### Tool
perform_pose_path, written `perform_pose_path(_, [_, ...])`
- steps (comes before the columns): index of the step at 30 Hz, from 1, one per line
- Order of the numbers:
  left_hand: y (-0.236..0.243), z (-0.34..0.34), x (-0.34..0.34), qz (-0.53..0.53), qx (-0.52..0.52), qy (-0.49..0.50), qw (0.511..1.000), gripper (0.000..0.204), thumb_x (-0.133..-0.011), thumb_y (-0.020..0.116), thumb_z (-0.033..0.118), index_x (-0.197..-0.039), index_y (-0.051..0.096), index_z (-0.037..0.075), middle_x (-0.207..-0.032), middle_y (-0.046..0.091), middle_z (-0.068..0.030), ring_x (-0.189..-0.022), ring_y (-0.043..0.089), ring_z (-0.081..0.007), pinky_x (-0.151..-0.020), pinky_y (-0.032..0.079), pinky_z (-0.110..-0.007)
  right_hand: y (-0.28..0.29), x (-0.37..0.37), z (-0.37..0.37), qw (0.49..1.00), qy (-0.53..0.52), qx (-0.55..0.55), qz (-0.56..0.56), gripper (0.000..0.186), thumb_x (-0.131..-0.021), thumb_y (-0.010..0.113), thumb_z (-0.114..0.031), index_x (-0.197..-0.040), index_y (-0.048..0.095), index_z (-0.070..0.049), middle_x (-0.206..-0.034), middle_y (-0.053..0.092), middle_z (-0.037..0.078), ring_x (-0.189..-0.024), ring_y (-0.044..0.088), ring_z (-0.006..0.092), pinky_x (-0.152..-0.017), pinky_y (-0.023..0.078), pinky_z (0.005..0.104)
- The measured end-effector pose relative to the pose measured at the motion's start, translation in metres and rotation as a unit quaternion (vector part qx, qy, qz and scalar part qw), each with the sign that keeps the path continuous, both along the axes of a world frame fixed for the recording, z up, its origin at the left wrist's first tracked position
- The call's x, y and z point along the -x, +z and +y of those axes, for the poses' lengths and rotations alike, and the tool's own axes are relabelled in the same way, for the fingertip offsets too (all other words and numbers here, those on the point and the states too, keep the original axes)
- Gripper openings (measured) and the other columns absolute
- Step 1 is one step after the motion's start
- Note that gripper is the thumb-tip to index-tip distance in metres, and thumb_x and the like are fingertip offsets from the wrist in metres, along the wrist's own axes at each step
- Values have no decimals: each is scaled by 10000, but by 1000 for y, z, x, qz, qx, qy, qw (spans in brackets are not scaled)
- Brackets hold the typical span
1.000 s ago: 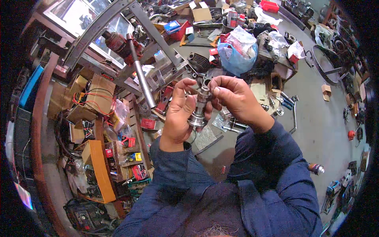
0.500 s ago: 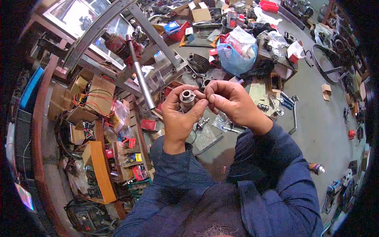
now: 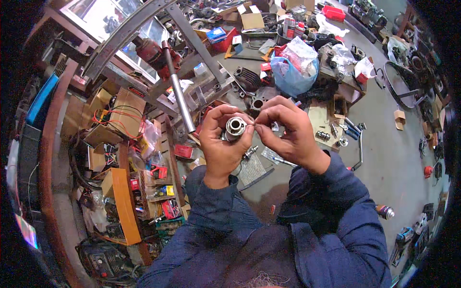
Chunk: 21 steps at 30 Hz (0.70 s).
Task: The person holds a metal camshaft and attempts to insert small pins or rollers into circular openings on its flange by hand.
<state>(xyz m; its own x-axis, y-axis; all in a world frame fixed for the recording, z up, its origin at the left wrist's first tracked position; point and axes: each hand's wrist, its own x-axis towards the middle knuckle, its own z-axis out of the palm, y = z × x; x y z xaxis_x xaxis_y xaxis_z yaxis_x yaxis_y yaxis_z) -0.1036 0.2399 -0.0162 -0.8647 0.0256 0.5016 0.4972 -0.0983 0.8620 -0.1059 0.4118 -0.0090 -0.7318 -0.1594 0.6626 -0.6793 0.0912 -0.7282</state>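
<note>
My left hand [image 3: 219, 154] is wrapped round a shiny metal cylindrical part [image 3: 235, 126]. Its round, hollow end faces up at me, with a flanged ring about the bore. Thumb and fingertips of my right hand [image 3: 294, 135] are pinched together at the part's right side, by the left thumb tip. Whatever sits in that pinch is too small to make out. The lower body of the metal part is hidden in the left palm. Both hands are held above my knees.
Ahead stands a blue plastic bag [image 3: 294, 72] of rubbish. A steel tube [image 3: 181, 103] juts from a metal frame at the left. Boxed parts fill a wooden rack [image 3: 126, 206]. Tools and metal pieces lie on cardboard [image 3: 319, 120] at the right; a spray can [image 3: 384, 211] lies farther right.
The surroundings have shifted slightly to the right in view. The metal part is turned so its bore faces me more directly. My right fingers have stayed pinched beside it.
</note>
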Motion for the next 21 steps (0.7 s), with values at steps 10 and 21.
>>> perform_pose_path(10, [-4, -17, 5, 76, 58, -36, 995, 570, -739, 774, -74, -1195, 460, 59, -885, 702, -84, -854, 677, -147, -784, 533, -283, 6, -8, -1, 974, -73, -134, 170, 298, -694, 758, -14, -951, 607, -33, -940, 599, 121, -837, 642, 294, -720, 547, 377])
perform_pose_path(21, [-6, -20, 13, 172, 30, -106, 979, 418, -729, 824, 1, -1011, 537, 113, -834, 727, -81, -806, 652, -187, -741, 526, -334, 2, -10, -2, 962, -72, -130, 231, 344, -647, 758, -27, -949, 595, -12, -913, 570, 129, -801, 621, 313, -695, 539, 391])
